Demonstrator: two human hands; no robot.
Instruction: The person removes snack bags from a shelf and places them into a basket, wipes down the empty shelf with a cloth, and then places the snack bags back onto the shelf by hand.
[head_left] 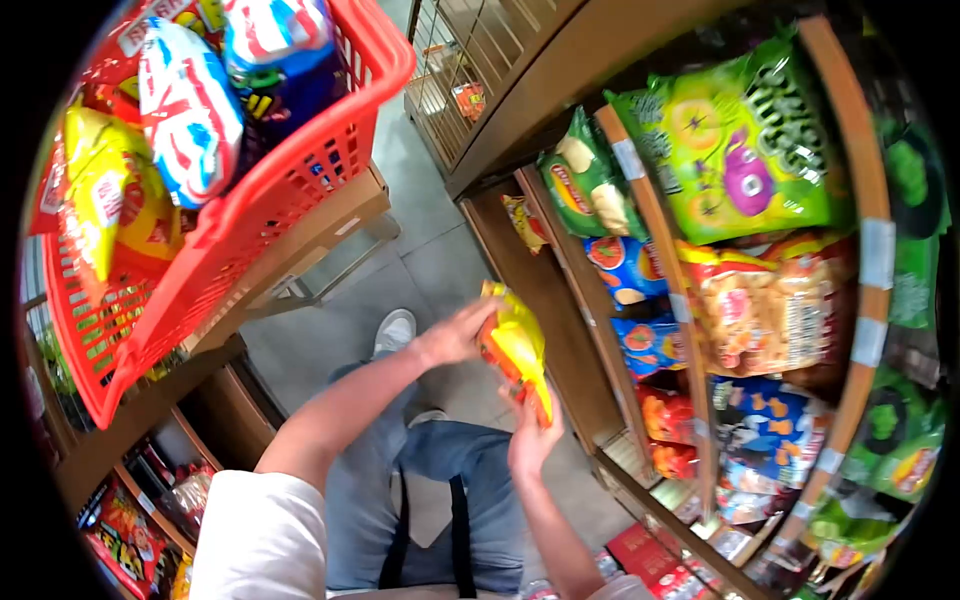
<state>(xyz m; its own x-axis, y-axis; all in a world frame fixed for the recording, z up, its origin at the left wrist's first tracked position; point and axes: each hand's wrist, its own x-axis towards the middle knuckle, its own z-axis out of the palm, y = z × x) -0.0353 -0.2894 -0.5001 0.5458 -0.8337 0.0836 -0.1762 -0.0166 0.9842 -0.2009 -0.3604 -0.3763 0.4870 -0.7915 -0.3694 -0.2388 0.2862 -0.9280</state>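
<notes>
A yellow snack bag with red-orange parts (520,345) is held over the floor, in front of my knees. At its left side my left hand (462,332) grips it, with the fingers partly hidden by the bag. My right hand (535,435) pinches its lower end. The bag is tilted and a little blurred, so its print cannot be read. Just to the right of it runs a brown shelf unit (545,290), where a small red and yellow packet (525,222) lies on a low shelf.
A red plastic basket (385,75) with several snack bags stands at upper left on a cardboard-coloured support (290,255). Shelves on the right hold a large green bag (735,140), a beige-and-red bag (765,305) and blue bags (765,430). A wire cage (470,70) stands ahead.
</notes>
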